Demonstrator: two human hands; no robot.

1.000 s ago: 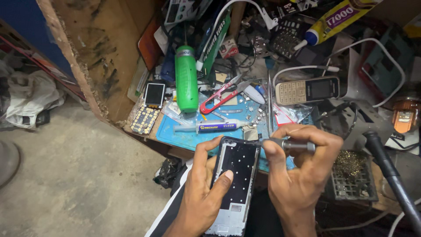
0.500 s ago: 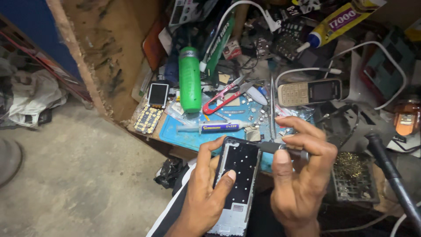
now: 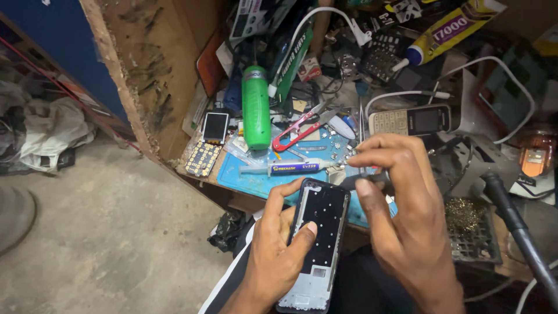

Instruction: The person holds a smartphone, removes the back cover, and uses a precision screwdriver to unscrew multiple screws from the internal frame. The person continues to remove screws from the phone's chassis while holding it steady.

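A person's left hand grips an opened phone frame from below, fingers wrapped around its edge and the thumb pressed flat on the dark inner face; the frame is held upright over the lap, just short of the cluttered surface. The right hand hovers beside the frame's upper corner, thumb and fingertips pinched together on a thin dark tool, whose tip is hidden by the fingers.

On the blue mat beyond lie a small syringe-like tube, red-handled snips, a green bottle and scattered small metal parts, with a loose keypad board at the mat's left edge and a bar phone to the right.

The likeliest trouble, by the look of it, is a slip; the frame rests only in one hand with nothing beneath it, so a hard push from the tool could twist it loose onto the concrete floor. A dropped screw would vanish just as easily there, or among the scattered parts.
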